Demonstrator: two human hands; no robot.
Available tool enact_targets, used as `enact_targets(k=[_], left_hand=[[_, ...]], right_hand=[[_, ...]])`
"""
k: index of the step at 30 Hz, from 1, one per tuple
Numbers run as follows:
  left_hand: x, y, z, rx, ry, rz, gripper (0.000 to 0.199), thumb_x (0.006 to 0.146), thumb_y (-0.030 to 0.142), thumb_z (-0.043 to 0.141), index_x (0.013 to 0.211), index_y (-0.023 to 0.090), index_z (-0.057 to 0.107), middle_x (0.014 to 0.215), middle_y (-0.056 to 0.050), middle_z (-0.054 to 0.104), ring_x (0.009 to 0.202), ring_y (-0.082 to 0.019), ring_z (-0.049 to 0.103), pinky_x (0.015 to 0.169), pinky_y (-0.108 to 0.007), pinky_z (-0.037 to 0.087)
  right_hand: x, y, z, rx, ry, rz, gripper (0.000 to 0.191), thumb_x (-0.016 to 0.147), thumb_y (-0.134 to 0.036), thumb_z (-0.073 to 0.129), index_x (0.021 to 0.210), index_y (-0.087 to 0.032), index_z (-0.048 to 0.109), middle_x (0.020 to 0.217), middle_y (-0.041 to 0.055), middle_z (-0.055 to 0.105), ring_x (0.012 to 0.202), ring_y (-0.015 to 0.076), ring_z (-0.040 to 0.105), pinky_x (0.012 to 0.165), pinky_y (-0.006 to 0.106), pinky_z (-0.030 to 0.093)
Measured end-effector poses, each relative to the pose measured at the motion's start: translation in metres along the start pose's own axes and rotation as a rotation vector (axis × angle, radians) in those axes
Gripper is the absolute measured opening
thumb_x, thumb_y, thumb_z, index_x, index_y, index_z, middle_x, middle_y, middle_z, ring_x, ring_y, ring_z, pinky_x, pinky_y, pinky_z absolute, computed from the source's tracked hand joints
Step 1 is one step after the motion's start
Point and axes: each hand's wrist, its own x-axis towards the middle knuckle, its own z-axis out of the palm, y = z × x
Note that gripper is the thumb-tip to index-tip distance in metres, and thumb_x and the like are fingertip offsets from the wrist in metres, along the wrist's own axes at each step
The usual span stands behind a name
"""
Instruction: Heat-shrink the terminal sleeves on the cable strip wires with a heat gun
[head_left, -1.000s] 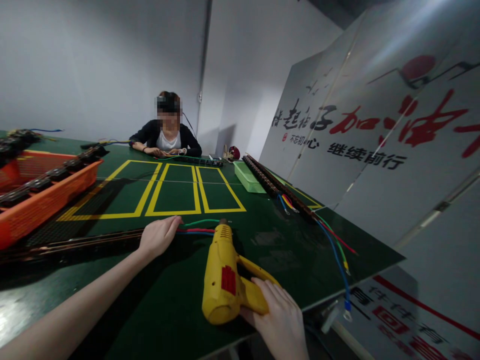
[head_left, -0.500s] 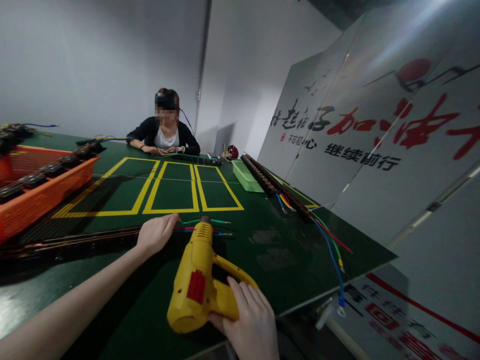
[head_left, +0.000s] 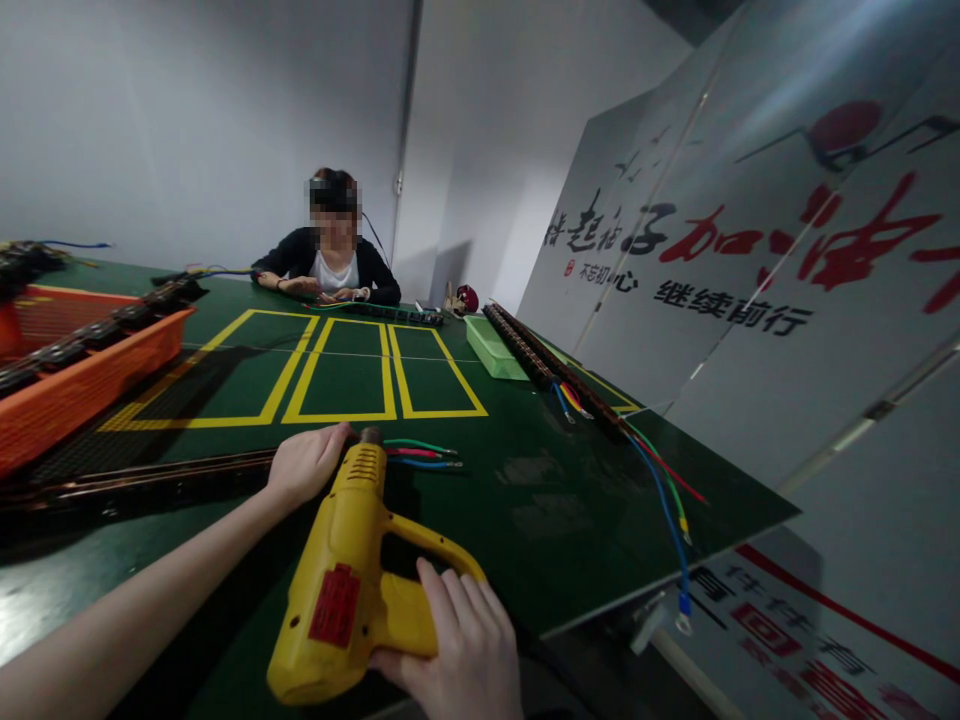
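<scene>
Heat gun (head_left: 330, 575) has shifted toward nine o'clock since the earlier frames. Its nozzle, previously out over the far stretch of the wires, now stands just beside the fingertips of the left hand (head_left: 304, 468). As a result the terminal ends of the green wire (head_left: 420, 444), red wire (head_left: 411, 453) and blue wire (head_left: 420, 463) lie exposed beyond the nozzle, pointing to three o'clock from it. For the work in hand, I judge this brings the gun to bear on the wire section nearest the left hand rather than on the tips. Whether the nozzle touches the wires cannot be established, nor whether the gun is running.

Right hand (head_left: 472, 640), at six o'clock in the view, is wrapped firmly round the gun's grip. Left hand, at eight o'clock, lies knuckles up over the junction where the dark strip (head_left: 165, 478) meets the wires; its fingers are largely hidden, so how tightly they close, and on what, cannot be told. Bare fingertips so close to the nozzle are, in my judgement, a burn risk.

Surroundings: the green table (head_left: 600, 545) carries an orange basket (head_left: 112, 365) at nine o'clock. At ten o'clock sits a co-worker (head_left: 335, 272), one hand now raised slightly from its earlier position. Loose cable ends (head_left: 679, 560) overhang the table edge at four o'clock.
</scene>
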Motion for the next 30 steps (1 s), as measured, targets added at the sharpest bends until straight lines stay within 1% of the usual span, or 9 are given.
enact_targets(k=[5,9,14,19,22,24,26,28,30], left_hand=[[-0.001,-0.001,0.000,-0.041,0.033,-0.003,0.063,0.094,0.046,0.009,0.102,0.022,0.067,0.096,-0.008,0.070,0.093,-0.024,0.064,0.070,-0.030,0.043],[-0.001,-0.002,0.001,-0.076,0.064,-0.017,0.064,0.093,0.048,0.009,0.100,0.022,0.068,0.096,-0.008,0.071,0.093,-0.024,0.063,0.071,-0.030,0.044],[-0.002,0.000,-0.001,-0.064,0.051,-0.035,0.064,0.092,0.049,0.009,0.099,0.025,0.068,0.097,-0.006,0.071,0.096,-0.025,0.063,0.074,-0.032,0.043],[-0.004,0.002,-0.004,-0.065,0.047,-0.031,0.062,0.093,0.048,0.010,0.099,0.025,0.067,0.092,-0.005,0.071,0.092,-0.024,0.064,0.073,-0.031,0.043],[-0.005,0.001,-0.003,-0.068,0.049,-0.018,0.059,0.093,0.048,0.013,0.100,0.024,0.066,0.092,-0.004,0.070,0.089,-0.023,0.064,0.073,-0.030,0.043],[-0.005,0.000,-0.002,-0.085,0.057,0.037,0.054,0.093,0.048,0.017,0.101,0.023,0.064,0.096,-0.004,0.069,0.089,-0.021,0.063,0.073,-0.028,0.045],[-0.007,-0.004,-0.002,-0.105,0.090,0.143,0.047,0.093,0.047,0.023,0.103,0.020,0.061,0.105,-0.006,0.066,0.093,-0.020,0.062,0.077,-0.028,0.046],[-0.011,-0.012,-0.004,-0.080,0.133,0.263,0.041,0.093,0.044,0.029,0.107,0.019,0.058,0.115,-0.008,0.061,0.103,-0.020,0.058,0.089,-0.029,0.044],[-0.019,-0.030,-0.009,-0.006,0.152,0.329,0.038,0.091,0.043,0.034,0.113,0.019,0.055,0.123,-0.008,0.056,0.114,-0.022,0.053,0.102,-0.034,0.038]], right_hand=[[-0.001,0.006,-0.001,0.026,-0.030,0.013,0.074,0.080,-0.079,0.030,0.100,-0.016,0.065,0.070,0.0023,0.065,0.061,0.0176,0.062,0.060,0.033,0.046],[-0.002,0.016,-0.005,0.038,-0.069,0.020,0.073,0.078,-0.078,0.034,0.102,-0.017,0.065,0.073,0.0031,0.066,0.065,0.0180,0.063,0.063,0.032,0.048],[-0.004,0.033,-0.010,-0.001,-0.122,0.040,0.073,0.078,-0.078,0.037,0.103,-0.016,0.066,0.077,0.0035,0.068,0.069,0.0185,0.065,0.066,0.033,0.050],[-0.004,0.053,-0.016,-0.037,-0.153,0.075,0.071,0.082,-0.075,0.034,0.105,-0.016,0.066,0.085,0.0051,0.070,0.076,0.0199,0.067,0.070,0.033,0.051],[-0.005,0.066,-0.018,-0.057,-0.176,0.096,0.070,0.082,-0.074,0.036,0.106,-0.017,0.067,0.089,0.0060,0.071,0.080,0.0209,0.067,0.073,0.033,0.051],[-0.006,0.076,-0.019,-0.073,-0.184,0.107,0.069,0.082,-0.074,0.038,0.106,-0.016,0.067,0.090,0.0071,0.070,0.081,0.0212,0.067,0.073,0.033,0.051],[-0.009,0.087,-0.020,-0.091,-0.187,0.114,0.069,0.081,-0.073,0.039,0.107,-0.015,0.067,0.092,0.0080,0.070,0.082,0.0213,0.067,0.074,0.034,0.052],[-0.010,0.098,-0.022,-0.109,-0.197,0.108,0.067,0.080,-0.073,0.043,0.107,-0.016,0.066,0.095,0.0073,0.070,0.084,0.0210,0.067,0.075,0.033,0.052],[-0.011,0.107,-0.025,-0.126,-0.216,0.094,0.064,0.077,-0.072,0.050,0.108,-0.018,0.067,0.095,0.0052,0.071,0.084,0.0200,0.067,0.074,0.032,0.052]])
